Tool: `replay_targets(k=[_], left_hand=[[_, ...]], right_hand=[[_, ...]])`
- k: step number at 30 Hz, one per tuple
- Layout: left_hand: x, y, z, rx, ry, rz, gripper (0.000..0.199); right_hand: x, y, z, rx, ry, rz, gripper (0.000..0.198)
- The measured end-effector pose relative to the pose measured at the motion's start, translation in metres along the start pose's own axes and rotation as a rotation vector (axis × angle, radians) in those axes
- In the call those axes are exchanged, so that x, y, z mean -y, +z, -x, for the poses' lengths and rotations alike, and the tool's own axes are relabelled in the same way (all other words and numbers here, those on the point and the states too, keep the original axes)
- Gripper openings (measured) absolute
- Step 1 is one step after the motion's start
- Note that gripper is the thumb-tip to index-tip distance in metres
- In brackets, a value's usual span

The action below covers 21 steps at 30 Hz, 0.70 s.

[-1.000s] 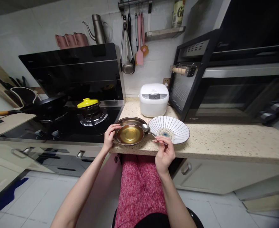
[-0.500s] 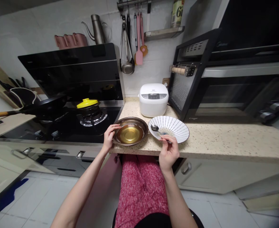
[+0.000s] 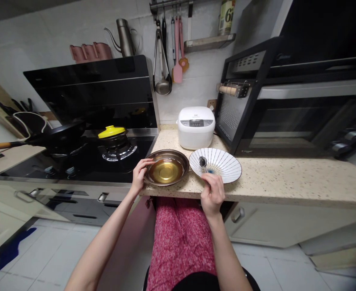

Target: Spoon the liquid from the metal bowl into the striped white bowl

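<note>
From my end, the spoon (image 3: pixel 202 161) shows as a small, dark, shiny metal oval with a pale glint, over the left half of a white plate (image 3: pixel 226 163) whose thin dark lines fan out from a bluish centre. Just left of the plate, on the speckled table (image 3: pixel 287 178), I have a round metal bowl (image 3: pixel 183 162) with clear golden liquid (image 3: pixel 166 171) in it.

On my right hand (image 3: pixel 212 194) the fingers are together, pinched on the spoon's handle by the plate's near edge. The fingers of my left hand (image 3: pixel 139 173) reach over the bowl's left rim and touch it; I cannot tell whether the thumb clamps the rim from the outside.

Most of the spoon's handle is covered by my right fingers, which also hide a bit of the plate's near rim. I can't make out whether the spoon touches the plate or hangs just above it, nor what it carries. Far left, the wooden handle of the black pan (image 3: pixel 57 137) is cut off at the edge of my view.
</note>
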<state>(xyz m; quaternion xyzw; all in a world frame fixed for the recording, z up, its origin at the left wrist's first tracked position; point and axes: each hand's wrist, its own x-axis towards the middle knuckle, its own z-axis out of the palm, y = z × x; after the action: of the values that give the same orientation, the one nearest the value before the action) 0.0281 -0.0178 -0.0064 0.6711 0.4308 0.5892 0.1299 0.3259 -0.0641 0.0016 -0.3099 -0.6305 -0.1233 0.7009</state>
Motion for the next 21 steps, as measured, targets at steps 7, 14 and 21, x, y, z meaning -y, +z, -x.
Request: replay_targets(k=[7, 14, 21], left_hand=[[0.0, -0.001, 0.0, 0.005, 0.002, -0.007, 0.038], [0.0, -0.001, 0.0, 0.005, 0.0, -0.014, 0.038], [-0.001, 0.0, -0.001, -0.002, 0.011, 0.022, 0.037]], right_hand=[[0.004, 0.001, 0.001, -0.033, 0.099, -0.072, 0.024], [0.013, 0.008, 0.009, -0.092, 0.339, -0.281, 0.011], [0.023, 0.022, 0.014, 0.035, 0.361, -0.346, 0.014]])
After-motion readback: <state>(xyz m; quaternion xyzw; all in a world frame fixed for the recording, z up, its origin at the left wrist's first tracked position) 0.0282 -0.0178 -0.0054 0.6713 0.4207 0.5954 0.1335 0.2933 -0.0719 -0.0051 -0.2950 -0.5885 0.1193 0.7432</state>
